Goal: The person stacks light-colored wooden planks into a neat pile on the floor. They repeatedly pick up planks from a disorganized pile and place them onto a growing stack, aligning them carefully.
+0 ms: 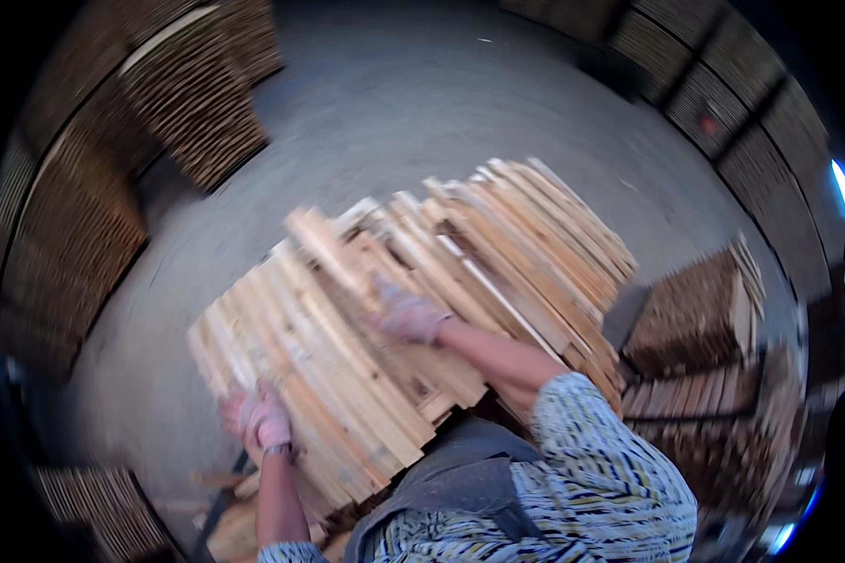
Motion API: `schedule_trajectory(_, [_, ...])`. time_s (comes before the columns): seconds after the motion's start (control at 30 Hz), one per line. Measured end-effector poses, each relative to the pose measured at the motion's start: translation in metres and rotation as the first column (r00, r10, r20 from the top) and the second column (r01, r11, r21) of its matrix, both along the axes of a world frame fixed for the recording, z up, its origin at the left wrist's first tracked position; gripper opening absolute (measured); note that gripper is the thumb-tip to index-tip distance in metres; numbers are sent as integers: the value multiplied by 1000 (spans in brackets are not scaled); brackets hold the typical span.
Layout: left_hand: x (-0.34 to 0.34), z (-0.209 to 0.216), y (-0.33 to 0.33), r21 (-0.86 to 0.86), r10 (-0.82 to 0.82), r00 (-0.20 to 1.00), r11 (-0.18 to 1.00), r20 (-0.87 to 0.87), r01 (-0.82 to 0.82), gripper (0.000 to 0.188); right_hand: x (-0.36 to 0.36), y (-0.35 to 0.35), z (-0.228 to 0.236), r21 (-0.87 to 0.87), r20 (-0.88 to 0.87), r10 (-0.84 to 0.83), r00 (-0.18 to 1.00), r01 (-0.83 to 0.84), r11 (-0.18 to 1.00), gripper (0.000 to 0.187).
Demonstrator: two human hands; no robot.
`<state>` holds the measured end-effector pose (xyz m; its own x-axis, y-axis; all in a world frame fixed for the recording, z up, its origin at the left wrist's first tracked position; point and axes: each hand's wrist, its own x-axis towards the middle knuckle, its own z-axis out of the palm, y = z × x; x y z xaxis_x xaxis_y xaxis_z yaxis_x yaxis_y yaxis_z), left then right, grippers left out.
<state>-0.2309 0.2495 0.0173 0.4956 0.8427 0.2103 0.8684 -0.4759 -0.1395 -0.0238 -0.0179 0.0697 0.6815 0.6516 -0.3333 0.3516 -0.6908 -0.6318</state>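
Observation:
A broad stack of pale wooden boards (333,371) lies in front of me, the boards side by side and slanting away to the upper left. My right hand (408,312), in a pinkish work glove, closes on a short wooden board (327,246) over the middle of the stack. That board is smeared by motion, and its near part is hidden by the hand. My left hand (256,418), gloved the same way, rests on the boards at the stack's left side with its fingers apart. A dark gap shows among the boards right of the middle.
Tall stacks of boards (192,113) stand at the upper left, with more stacked wood (690,314) close on my right. Another slatted stack (103,511) sits at the lower left. Grey concrete floor (394,94) stretches beyond the boards. Large stacks (704,113) line the far right.

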Motion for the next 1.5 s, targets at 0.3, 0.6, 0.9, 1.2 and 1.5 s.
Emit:
schedule_trajectory(0.3, [2,17,2,-173,91,975,977,-203,-128,74,-27,33,-44,162,-238,-142,961,184,969,80])
schedule_trajectory(0.6, [-9,26,2,-110,10,971,993,-240,-37,77,28,-199,-60,398,225,-495,839,385,833,56])
schedule_trajectory(0.9, [129,-16,-60,-129,43,973,989,-229,-74,75,247,-487,-129,110,371,-852,369,894,435,58])
schedule_trajectory(1.2, [210,-57,-68,-101,51,977,992,-208,-73,74,380,-569,-201,-221,339,-814,473,880,419,66])
schedule_trajectory(1.5, [216,-79,-65,-58,86,981,994,-175,-98,74,444,-528,-216,-382,32,-767,640,717,583,86])
